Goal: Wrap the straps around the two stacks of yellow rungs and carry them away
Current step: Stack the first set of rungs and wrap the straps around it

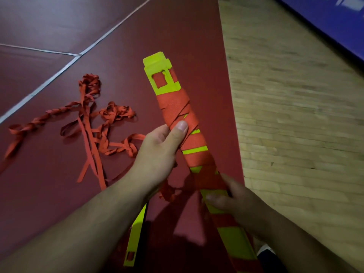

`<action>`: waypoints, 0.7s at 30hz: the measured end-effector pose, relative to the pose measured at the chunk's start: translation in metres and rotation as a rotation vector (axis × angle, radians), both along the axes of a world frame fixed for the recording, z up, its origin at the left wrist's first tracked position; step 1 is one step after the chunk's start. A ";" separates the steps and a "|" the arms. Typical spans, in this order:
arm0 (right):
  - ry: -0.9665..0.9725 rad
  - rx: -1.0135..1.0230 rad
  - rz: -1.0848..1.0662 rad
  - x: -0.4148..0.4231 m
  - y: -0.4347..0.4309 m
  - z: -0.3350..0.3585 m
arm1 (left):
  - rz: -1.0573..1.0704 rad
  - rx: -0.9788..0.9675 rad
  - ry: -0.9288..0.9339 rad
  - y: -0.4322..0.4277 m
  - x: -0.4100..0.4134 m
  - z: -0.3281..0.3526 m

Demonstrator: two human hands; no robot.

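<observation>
A stack of yellow rungs (157, 66) slants from the upper middle down to the lower right, with red strap (178, 104) wound around most of its length. My left hand (159, 152) grips the wrapped stack near its middle, thumb pressed on the strap. Lower down, my right hand (236, 201) holds the same stack, fingers curled over the strap and a bare yellow stretch. A second stack of yellow rungs (134, 239) lies on the floor under my left forearm, mostly hidden. Loose red strap (94, 123) lies tangled on the mat to the left.
The red mat (59, 194) with white seam lines covers the left and middle of the floor. Wooden flooring (295, 115) runs along the right. A blue board (334, 22) stands at the upper right corner.
</observation>
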State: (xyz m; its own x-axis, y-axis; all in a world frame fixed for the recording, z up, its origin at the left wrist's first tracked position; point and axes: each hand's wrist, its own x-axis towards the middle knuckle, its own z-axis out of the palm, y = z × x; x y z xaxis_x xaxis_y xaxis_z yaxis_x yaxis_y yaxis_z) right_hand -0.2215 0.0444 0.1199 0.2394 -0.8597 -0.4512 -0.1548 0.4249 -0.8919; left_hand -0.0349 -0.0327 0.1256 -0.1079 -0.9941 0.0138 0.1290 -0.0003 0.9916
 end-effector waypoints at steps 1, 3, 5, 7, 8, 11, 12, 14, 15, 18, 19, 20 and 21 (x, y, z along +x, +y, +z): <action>0.164 -0.069 0.012 0.004 0.001 -0.002 | 0.049 -0.002 -0.055 0.001 0.000 0.002; 0.433 -0.215 -0.008 0.015 0.003 -0.006 | 0.127 -0.017 -0.169 0.002 0.001 0.003; 0.519 -0.317 -0.049 0.021 0.004 -0.009 | 0.103 -0.042 -0.197 0.000 0.006 0.004; 0.534 -0.353 -0.067 0.017 0.003 -0.007 | -0.023 -0.081 -0.152 -0.003 0.014 0.007; 0.511 -0.344 -0.061 0.013 0.001 -0.004 | -0.106 -0.093 -0.118 -0.004 0.019 0.008; 0.374 -0.266 -0.006 0.003 -0.003 0.005 | -0.246 -0.099 -0.049 -0.006 0.026 0.006; 0.341 -0.255 0.011 0.001 -0.004 0.006 | -0.254 -0.094 -0.039 -0.007 0.027 0.003; 0.266 -0.244 0.041 0.000 -0.005 0.003 | -0.264 -0.096 -0.025 -0.010 0.028 -0.002; 0.199 -0.232 0.053 -0.001 -0.005 0.001 | -0.268 -0.100 -0.026 -0.012 0.029 -0.004; -0.101 -0.078 0.076 -0.004 -0.003 -0.002 | -0.316 -0.110 0.025 -0.013 0.029 -0.005; -0.192 -0.016 0.102 -0.006 -0.002 -0.002 | -0.362 -0.115 0.063 -0.012 0.028 -0.004; -0.265 0.033 0.145 -0.008 -0.002 -0.004 | -0.394 -0.110 0.087 -0.011 0.026 -0.003; -0.326 0.069 0.189 -0.009 -0.002 -0.006 | -0.407 -0.103 0.093 -0.010 0.024 -0.002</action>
State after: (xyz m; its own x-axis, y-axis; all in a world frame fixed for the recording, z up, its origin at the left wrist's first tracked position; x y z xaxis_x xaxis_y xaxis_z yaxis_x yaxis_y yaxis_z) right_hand -0.2308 0.0429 0.1142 0.5313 -0.7568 -0.3806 0.0505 0.4768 -0.8776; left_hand -0.0106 -0.0426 0.1233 -0.4843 -0.8638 0.1388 0.2278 0.0286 0.9733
